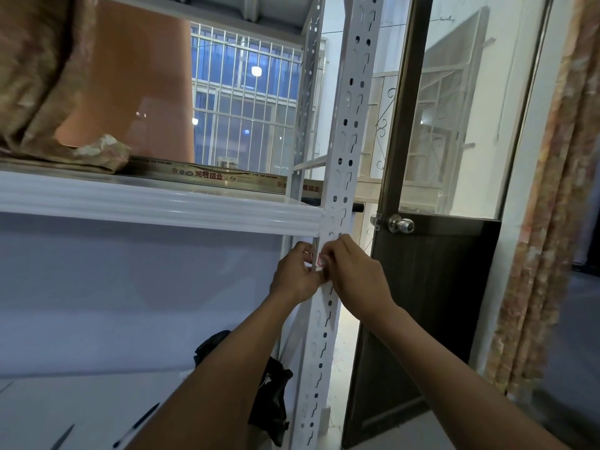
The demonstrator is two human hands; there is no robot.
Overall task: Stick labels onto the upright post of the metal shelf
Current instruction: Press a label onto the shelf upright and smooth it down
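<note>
My left hand [293, 275] and right hand [355, 276] pinched the label [321, 260] at the post [344, 151]. It needed pressing flat, squarely.

Dim indoor light, blurred and warped edges.

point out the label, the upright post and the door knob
label [321, 259], head view, red-edged corner
upright post [349, 125], head view, perforated front face
door knob [401, 224], head view, middle of the metal ball
</note>
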